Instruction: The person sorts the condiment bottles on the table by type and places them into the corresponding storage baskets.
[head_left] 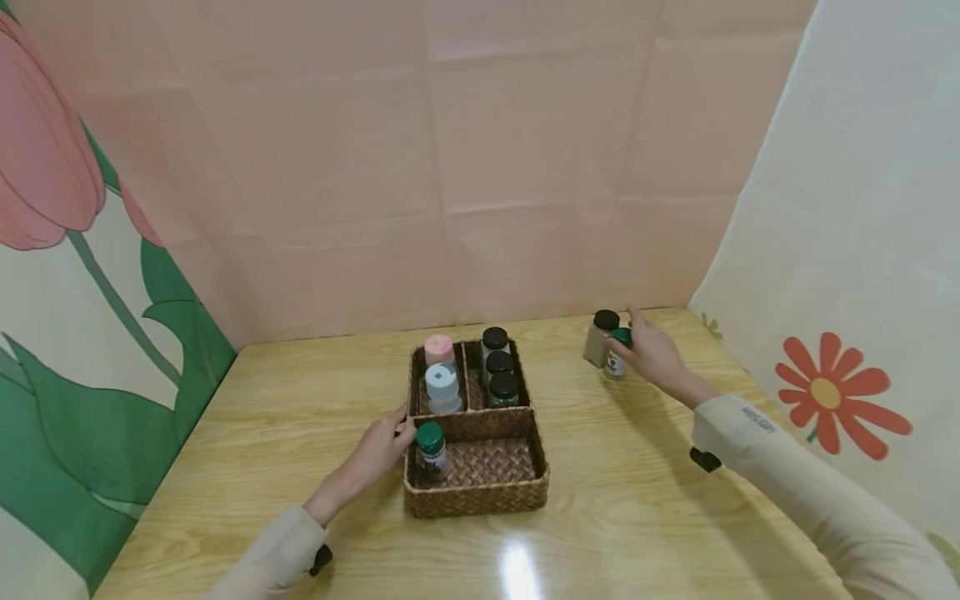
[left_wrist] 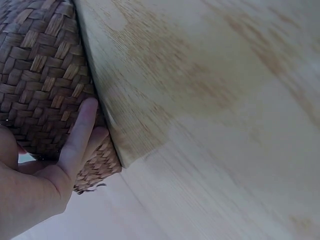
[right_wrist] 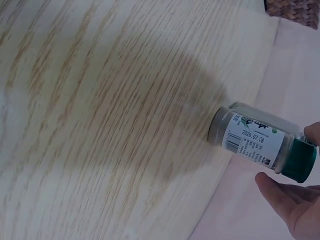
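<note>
A brown woven basket with three compartments stands on the table. My left hand holds its left side, with fingers stretched along the outer weave and the thumb at the rim. A green-capped spice jar stands in the front compartment, close to that thumb. Toward the back right, my right hand reaches round another green-capped spice jar. Its thumb overlaps the cap, while a finger on the other side stays apart from the jar. A black-capped jar stands right beside it.
The back left compartment holds a pink-capped bottle and a white-capped bottle. Three black-capped jars line the back right compartment. A pink wall sheet rises behind the wood-grain table; a floral sheet borders the right.
</note>
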